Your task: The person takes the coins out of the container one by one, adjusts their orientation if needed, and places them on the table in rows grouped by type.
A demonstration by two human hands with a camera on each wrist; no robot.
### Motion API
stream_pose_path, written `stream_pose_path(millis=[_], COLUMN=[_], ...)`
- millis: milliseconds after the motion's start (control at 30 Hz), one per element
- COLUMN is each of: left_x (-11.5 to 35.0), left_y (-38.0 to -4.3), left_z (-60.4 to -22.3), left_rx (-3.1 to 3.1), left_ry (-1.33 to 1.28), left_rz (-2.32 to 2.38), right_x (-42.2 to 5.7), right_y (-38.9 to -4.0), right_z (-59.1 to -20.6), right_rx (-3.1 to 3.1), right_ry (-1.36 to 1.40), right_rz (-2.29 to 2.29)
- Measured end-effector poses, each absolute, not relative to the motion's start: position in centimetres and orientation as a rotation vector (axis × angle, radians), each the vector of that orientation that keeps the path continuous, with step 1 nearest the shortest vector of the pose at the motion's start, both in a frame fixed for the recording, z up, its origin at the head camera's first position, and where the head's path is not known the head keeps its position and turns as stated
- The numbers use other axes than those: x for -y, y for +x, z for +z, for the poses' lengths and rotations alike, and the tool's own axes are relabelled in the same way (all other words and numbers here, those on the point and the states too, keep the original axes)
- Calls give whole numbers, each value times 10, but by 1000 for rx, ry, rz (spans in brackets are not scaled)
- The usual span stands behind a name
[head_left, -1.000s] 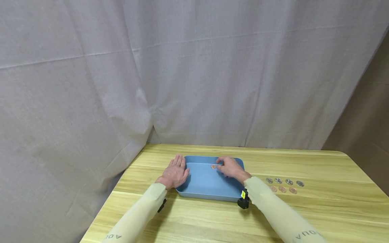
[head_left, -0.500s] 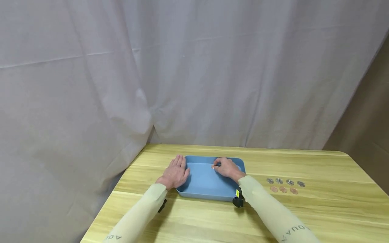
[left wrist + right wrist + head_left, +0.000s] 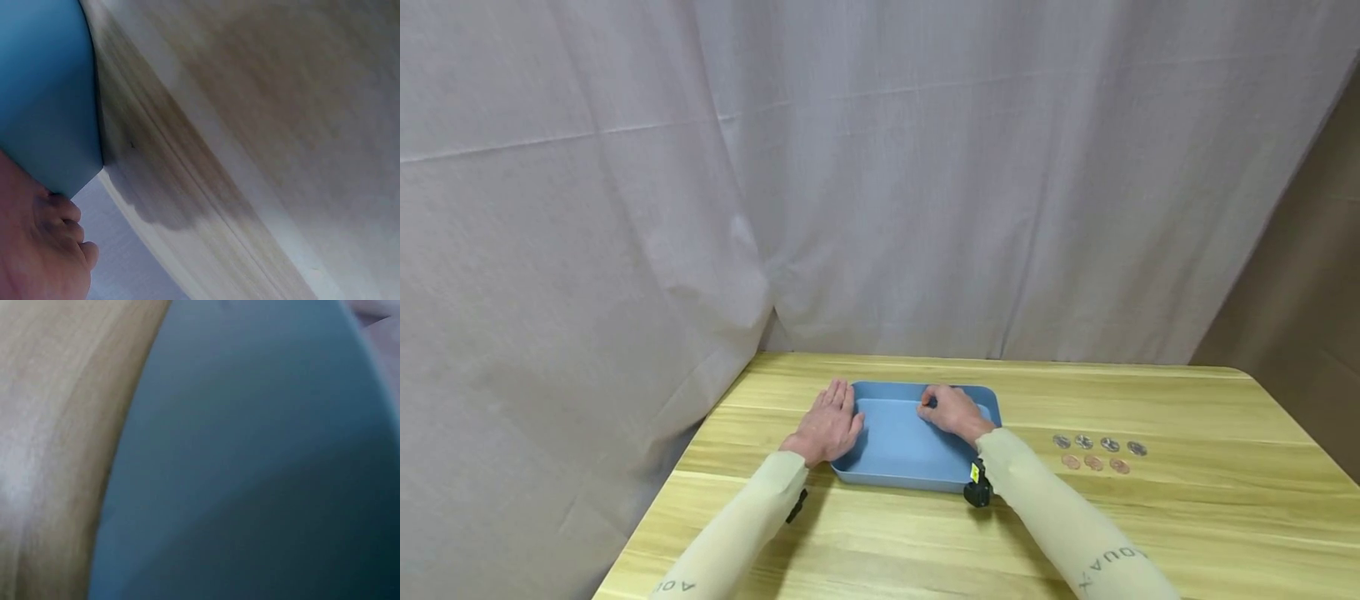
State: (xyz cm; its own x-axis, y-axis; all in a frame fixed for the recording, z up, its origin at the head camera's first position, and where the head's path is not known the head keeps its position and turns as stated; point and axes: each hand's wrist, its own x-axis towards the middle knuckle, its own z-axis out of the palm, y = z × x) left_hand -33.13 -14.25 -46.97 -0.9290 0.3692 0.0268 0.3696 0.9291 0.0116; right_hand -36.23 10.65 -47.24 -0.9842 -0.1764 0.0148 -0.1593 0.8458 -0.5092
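Inside the blue tray (image 3: 895, 450), near its far wall, my right hand (image 3: 953, 410) pinches a copper-coloured coin (image 3: 924, 405) between thumb and fingers. Most of that coin is hidden by the fingertips. My left hand (image 3: 827, 423) rests along the tray's left side with fingers straight and pointing away. In the left wrist view, part of this hand (image 3: 47, 250) lies against the tray wall (image 3: 53, 119). The right wrist view is filled mostly by the tray's outer wall (image 3: 237, 456); only a blurred bit of hand shows in its top right corner.
On the wooden table (image 3: 880, 542), right of the tray, lie two rows of coins: several silver-coloured coins (image 3: 1109, 445) behind and three copper-coloured coins (image 3: 1093, 462) in front. A grey curtain (image 3: 887, 183) hangs behind and to the left of the table.
My right hand has moved left to the coin lying in the tray and now pinches it, slightly raised. The left hand has stayed at the tray's left side.
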Motion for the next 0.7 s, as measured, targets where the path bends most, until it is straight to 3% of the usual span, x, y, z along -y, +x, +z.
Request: stream_pose_path(millis=[700], left_x=[142], left_y=[-331], left_z=[-469], left_rx=[3063], left_ry=[-571], left_rz=[-34], right_x=[-100], right_y=[-360], right_z=[-471], right_rx=[-2926], right_ry=[-183], right_rz=[-902])
